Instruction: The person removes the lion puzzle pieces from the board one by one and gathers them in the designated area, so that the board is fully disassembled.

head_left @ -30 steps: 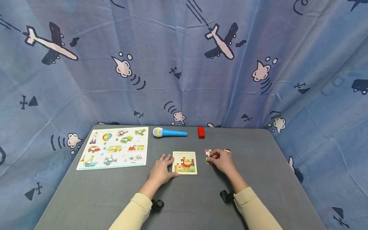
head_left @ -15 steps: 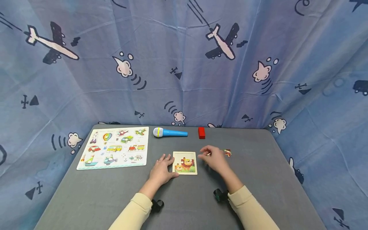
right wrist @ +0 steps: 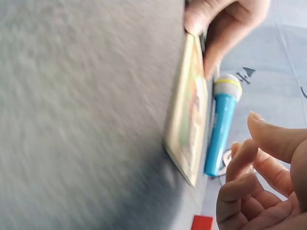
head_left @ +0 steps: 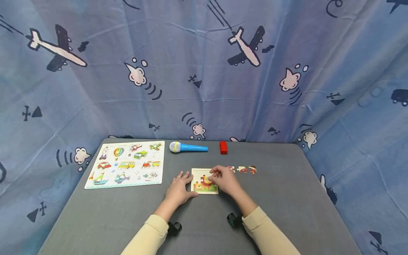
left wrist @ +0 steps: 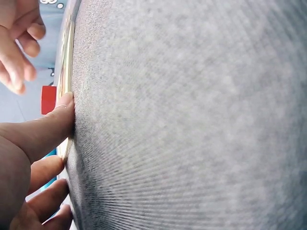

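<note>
A small wooden puzzle board (head_left: 195, 174) with a lion picture lies at mid-table. My left hand (head_left: 178, 189) rests at its left side, fingers spread and thumb at the near corner; in the left wrist view, the thumb (left wrist: 60, 112) presses the board's edge. My right hand (head_left: 227, 181) is over the board's right part, thumb and fingertips pinching a puzzle piece that the fingers largely hide. In the right wrist view, that hand (right wrist: 268, 177) is curled beside the board (right wrist: 184, 139). Three loose puzzle pieces (head_left: 242, 169) lie in a row to the right, one partly behind the right hand.
A large picture board of vehicles (head_left: 125, 164) lies at the left. Along the back of the grey table (head_left: 287, 198) are a blue toy microphone (head_left: 192, 147) and a red block (head_left: 223, 147). A patterned curtain (head_left: 204, 71) hangs behind the table.
My right hand has picked up a puzzle piece from the loose ones and moved left over the board, uncovering the remaining row. The left hand has stayed at the board.
</note>
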{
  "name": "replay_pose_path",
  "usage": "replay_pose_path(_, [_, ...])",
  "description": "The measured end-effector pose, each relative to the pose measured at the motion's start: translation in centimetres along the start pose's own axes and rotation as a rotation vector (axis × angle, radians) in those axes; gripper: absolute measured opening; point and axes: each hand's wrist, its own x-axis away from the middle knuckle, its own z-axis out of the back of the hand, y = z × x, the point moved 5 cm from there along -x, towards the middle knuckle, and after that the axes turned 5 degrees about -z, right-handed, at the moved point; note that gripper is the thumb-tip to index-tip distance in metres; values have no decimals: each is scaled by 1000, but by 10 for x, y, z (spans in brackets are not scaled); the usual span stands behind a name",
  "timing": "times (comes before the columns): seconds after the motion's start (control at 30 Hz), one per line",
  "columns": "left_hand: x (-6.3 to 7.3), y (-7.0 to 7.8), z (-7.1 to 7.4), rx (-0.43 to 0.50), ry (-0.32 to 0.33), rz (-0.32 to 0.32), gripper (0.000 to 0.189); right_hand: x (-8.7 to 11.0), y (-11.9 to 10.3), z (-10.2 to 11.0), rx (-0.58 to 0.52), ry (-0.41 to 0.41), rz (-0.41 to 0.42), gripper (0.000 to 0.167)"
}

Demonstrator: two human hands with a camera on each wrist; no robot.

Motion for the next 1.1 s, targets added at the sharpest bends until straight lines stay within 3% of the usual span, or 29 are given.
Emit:
replay_pose_path(0.27, [2,-1,0,0,0,-5,75,-7,5,-23,132,-31,-33,31])
replay_pose_path(0.5, [1,-3,-1,-7,2,-2,75,-11,6,-31,196,-57,-33,34])
replay_pose_path(0.93, [1,0,2,-9,-3,5,76,-13,3,-33,194,-15,-49,30])
replay_pose_path(1.1, [1,0,2,5,-9,6,75,-13,2,-33,140,-22,-49,29])
